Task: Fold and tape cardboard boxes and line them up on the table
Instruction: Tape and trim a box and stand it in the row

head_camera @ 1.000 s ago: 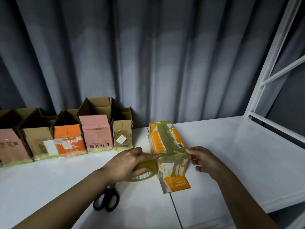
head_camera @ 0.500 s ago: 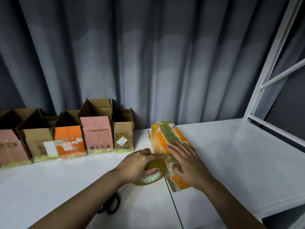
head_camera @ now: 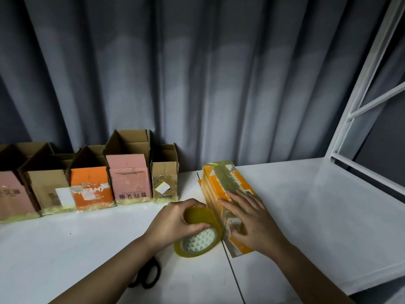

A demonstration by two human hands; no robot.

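Note:
An orange and white cardboard box [head_camera: 221, 181] lies on the white table [head_camera: 306, 205], wrapped in yellowish tape. My right hand [head_camera: 247, 218] lies flat on its near top, fingers straight, pressing the tape down. My left hand [head_camera: 175, 220] grips a roll of yellowish tape [head_camera: 198, 240] that stands on edge against the box's left side, fingers curled over the roll's top.
Several open-topped boxes, among them a pink box [head_camera: 130, 178] and an orange box [head_camera: 92, 187], stand in a row along the grey curtain at the back left. Black scissors [head_camera: 146, 275] lie under my left forearm. A white metal frame [head_camera: 359, 102] rises at the right.
My right hand moved from the box's near right edge onto its top and now presses flat. The tape roll in my left hand shifted slightly toward the box.

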